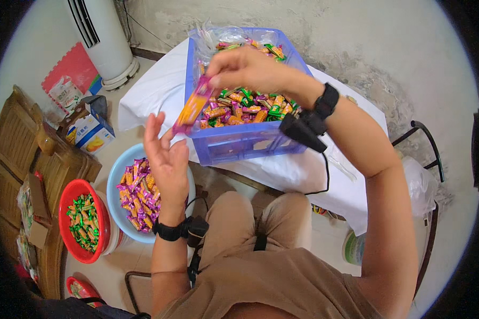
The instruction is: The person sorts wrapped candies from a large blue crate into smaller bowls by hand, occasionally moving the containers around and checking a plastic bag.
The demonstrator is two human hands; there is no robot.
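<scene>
My right hand (243, 71) holds one end of a snack packet in a purple and orange wrapper (193, 104), over the left side of a blue plastic crate (247, 139). The packet's lower end is at the fingers of my left hand (167, 155), whose palm is turned up; whether those fingers grip it, I cannot tell. The crate holds many wrapped snacks (243, 109), purple and green mixed. Below my left hand a light blue basin (115, 203) holds purple packets (139, 195). Left of it, a red basin (64, 235) holds green packets (84, 223).
The crate stands on a table with a white cloth (151, 91). A carved wooden bench (16, 147), a blue and white carton (94, 131) and a tall white appliance (99, 44) are on the left. A black metal frame (435, 147) with a plastic bag (419, 187) is on the right.
</scene>
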